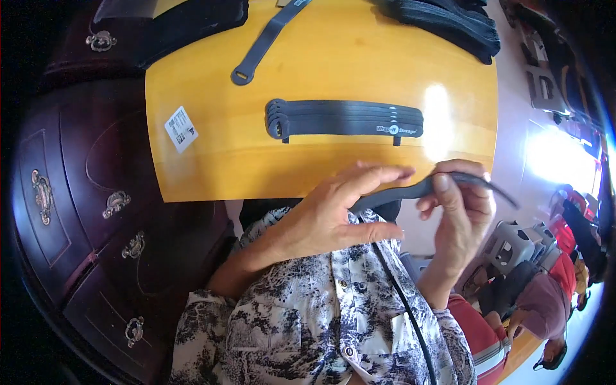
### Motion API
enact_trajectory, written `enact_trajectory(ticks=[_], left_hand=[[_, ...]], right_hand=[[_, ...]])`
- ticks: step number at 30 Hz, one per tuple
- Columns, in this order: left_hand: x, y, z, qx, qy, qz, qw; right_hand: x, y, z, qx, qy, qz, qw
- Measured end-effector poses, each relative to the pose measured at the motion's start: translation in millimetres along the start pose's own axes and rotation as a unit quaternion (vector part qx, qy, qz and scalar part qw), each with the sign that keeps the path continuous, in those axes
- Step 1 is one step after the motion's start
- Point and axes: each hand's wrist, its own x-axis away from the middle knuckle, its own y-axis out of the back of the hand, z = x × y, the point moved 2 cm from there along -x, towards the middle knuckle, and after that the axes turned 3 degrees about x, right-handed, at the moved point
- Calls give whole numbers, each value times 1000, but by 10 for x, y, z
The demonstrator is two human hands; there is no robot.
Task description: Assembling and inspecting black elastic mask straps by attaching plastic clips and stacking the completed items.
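Observation:
A dark grey strap (412, 191) stretches between my two hands over the near edge of the table. My right hand (463, 212) is closed, pinching it between thumb and fingers, and one end sticks out to the right. My left hand (327, 208) is open, with thumb and fingers stretched apart around the strap's other end, which the palm partly hides. Beyond them, several similar straps (346, 114) lie overlapped in a neat row, rounded loop ends to the left. A single strap (273, 42) with a slotted end lies farther back.
The yellow wooden table (218, 160) carries a white printed label (181, 129) at left. A black item (199, 29) lies at the far left, a pile of dark straps (449, 29) at the far right. Dark wooden drawers (64, 186) stand left; people (542, 305) sit at lower right.

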Motion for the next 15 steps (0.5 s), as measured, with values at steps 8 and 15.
enact_trajectory(ticks=[8,15], left_hand=[[391,477,149,61,219,-116,967],[441,691,284,-77,56,-299,950]], right_hand=[[-61,-107,-481,-64,-97,3,993],[-127,-130,-570,13,-148,11,989]])
